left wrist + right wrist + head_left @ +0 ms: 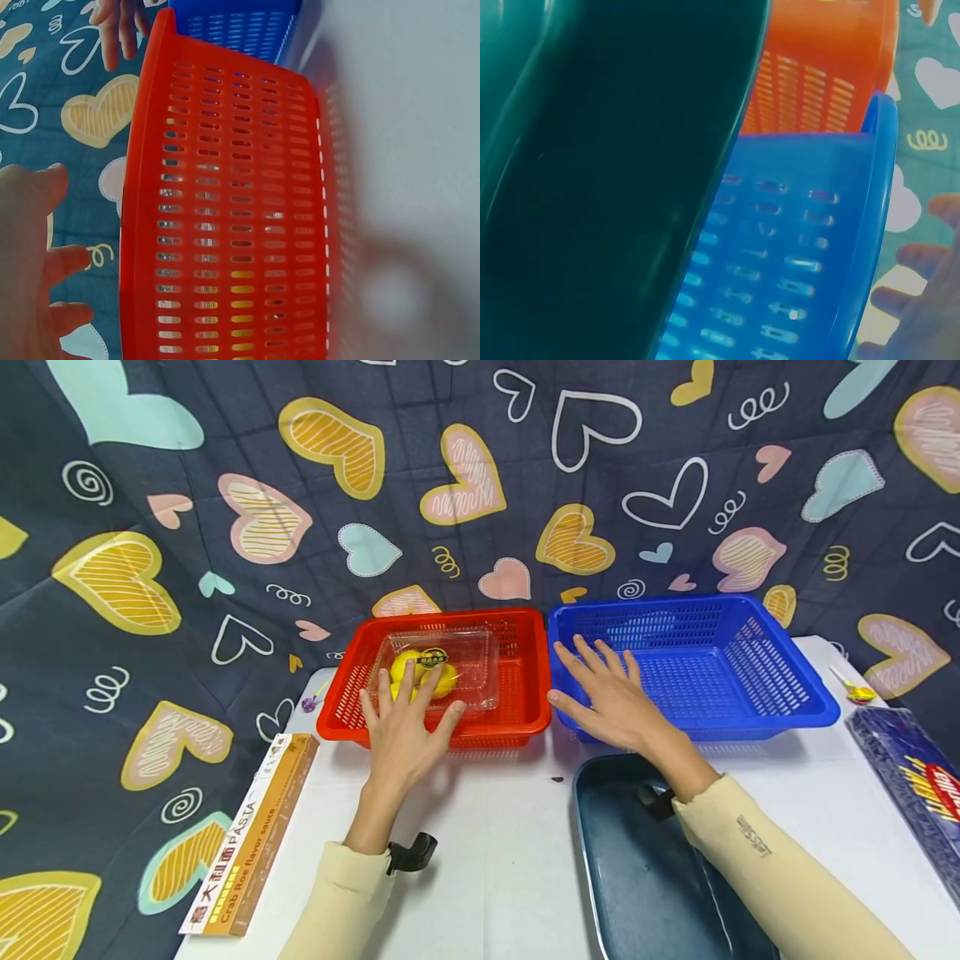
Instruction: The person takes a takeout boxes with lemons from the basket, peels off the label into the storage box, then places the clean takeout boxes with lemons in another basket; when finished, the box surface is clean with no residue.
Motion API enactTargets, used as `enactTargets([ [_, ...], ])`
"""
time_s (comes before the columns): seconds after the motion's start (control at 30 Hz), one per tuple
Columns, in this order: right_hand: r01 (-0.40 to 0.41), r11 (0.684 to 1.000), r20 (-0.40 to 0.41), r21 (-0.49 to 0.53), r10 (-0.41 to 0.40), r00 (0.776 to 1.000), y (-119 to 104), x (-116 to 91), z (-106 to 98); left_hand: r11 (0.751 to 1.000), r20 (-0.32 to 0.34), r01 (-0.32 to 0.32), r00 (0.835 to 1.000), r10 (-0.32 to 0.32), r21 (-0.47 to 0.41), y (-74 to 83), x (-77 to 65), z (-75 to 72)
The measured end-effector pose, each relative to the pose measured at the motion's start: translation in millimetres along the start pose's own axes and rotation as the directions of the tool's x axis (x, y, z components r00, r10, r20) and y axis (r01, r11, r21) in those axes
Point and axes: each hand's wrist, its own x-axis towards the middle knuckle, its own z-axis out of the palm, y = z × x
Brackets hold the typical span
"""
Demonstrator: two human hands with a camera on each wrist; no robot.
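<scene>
My left hand (pixel 405 727), fingers spread, is over the front of the red basket (pixel 521 681) and holds nothing. Inside that basket lies a clear plastic box (pixel 477 668) with several round yellow fruits (pixel 447 680), partly hidden behind my fingers; a dark label is on its lid. To the right stands the blue basket (pixel 675 685), with no items visible in it. My right hand (pixel 611 697) is above its left front rim, fingers extended and grasping nothing. In the left wrist view, the fingers (pixel 71 259) appear beside the red rim; whether either hand touches a rim, I cannot tell.
A dark teal tray (pixel 645 868) lies under my right forearm. At the left is a long pasta box (pixel 251 835); at the right, a dark blue packet (pixel 911 777) and a yellow lollipop (pixel 860 694). A small purple item (pixel 309 703) sits beside the red basket. Heart-patterned cloth (pixel 480 552) hangs behind.
</scene>
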Motion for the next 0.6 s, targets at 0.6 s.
enactTargets([
  [0.6,0.023,0.999,0.064,0.048,-0.026,0.998,-15.5,23.2,5.5,0.999,-0.023,0.043,0.999,-0.043,-0.022,-17.8,-5.7,-7.7],
])
